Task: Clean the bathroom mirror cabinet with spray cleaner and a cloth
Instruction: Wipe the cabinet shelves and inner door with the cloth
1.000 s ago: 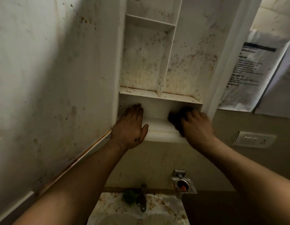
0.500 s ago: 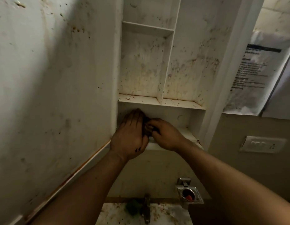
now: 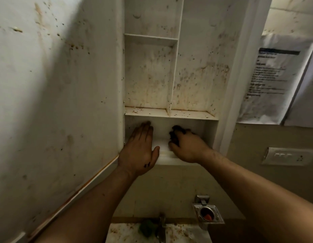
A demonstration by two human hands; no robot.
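Most of the dark cloth [image 3: 177,133] is hidden under the curled fingers of the right hand [image 3: 189,148]; only a crumpled dark edge shows past the fingertips. It sits in the bottom compartment of the open cabinet [image 3: 192,67], centre of the frame, right of the middle. The left hand [image 3: 140,151] lies flat with straight fingers in the same compartment's left end, near the cloth but apart from it. The compartments above are streaked and speckled brown. At the bottom edge the sink [image 3: 187,232] is cut off; a blurred green object [image 3: 147,228] lies in it beside the tap [image 3: 161,227]. Lower right, a metal wall holder [image 3: 209,213] contains something red-orange, too small to identify.
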